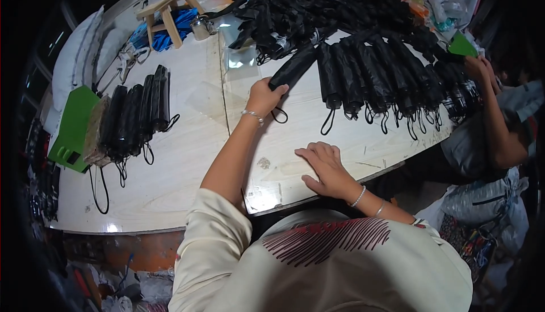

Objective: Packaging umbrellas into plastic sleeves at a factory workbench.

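**Folded Umbrella Pick-Up at the Worktable**

Step in hand, as judged from the view: taking one folded black umbrella [292,69] from the supply side of the white table [187,159].

Left hand [264,97]: reaches forward over the table, fingers curled and closed around the lower end of the umbrella. The umbrella lies at a slant, handle end toward the person, its wrist loop hanging just below the hand. Its upper end touches the heap of loose black umbrellas [318,11] at the far edge.

Right hand [326,169]: rests flat on the table near the front edge, fingers spread, holding nothing.

Surroundings: a row of folded umbrellas [392,79] lies side by side to the right of the held one, loops toward the front edge. A second, smaller row [136,113] lies well apart on the left, beside a green box [74,127]. Another person's hand [479,68] works at the far right.

Next move, as a judgement: drawing the umbrella clear calls for a firm hold and a pull toward the body, keeping the loop from snagging the neighbouring row.
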A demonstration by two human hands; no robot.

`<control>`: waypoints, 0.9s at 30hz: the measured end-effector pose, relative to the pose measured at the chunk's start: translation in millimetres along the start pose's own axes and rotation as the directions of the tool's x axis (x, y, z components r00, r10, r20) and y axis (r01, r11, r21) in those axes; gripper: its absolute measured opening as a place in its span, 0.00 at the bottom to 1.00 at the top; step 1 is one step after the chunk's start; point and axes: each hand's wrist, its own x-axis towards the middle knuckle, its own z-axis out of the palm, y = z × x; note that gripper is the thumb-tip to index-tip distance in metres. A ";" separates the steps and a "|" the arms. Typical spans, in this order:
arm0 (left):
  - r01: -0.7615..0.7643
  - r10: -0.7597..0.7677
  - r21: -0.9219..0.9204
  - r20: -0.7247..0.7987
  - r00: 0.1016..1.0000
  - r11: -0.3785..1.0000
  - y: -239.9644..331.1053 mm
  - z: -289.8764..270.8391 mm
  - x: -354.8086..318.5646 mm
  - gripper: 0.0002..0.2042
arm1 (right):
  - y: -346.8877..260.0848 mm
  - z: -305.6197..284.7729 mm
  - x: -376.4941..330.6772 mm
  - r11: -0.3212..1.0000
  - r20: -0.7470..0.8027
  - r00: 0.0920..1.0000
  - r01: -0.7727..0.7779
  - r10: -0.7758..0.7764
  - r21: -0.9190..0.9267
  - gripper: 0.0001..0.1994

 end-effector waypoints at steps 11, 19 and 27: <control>0.064 -0.039 -0.437 0.065 0.997 0.897 45.6 -13.5 -200.0 0.26 | 36.2 -46.5 52.8 -0.458 0.000 0.957 0.139 0.290 0.878 0.38; -0.440 0.440 -0.107 -0.024 0.898 0.892 60.3 -55.9 -185.3 0.56 | -31.4 -57.3 73.2 0.595 -0.454 0.890 0.385 -0.038 0.705 0.33; -0.513 0.488 -0.473 -0.186 0.853 0.717 96.5 -41.3 -160.8 0.45 | -21.2 -24.7 85.0 0.754 -0.393 0.910 0.350 -0.133 0.556 0.30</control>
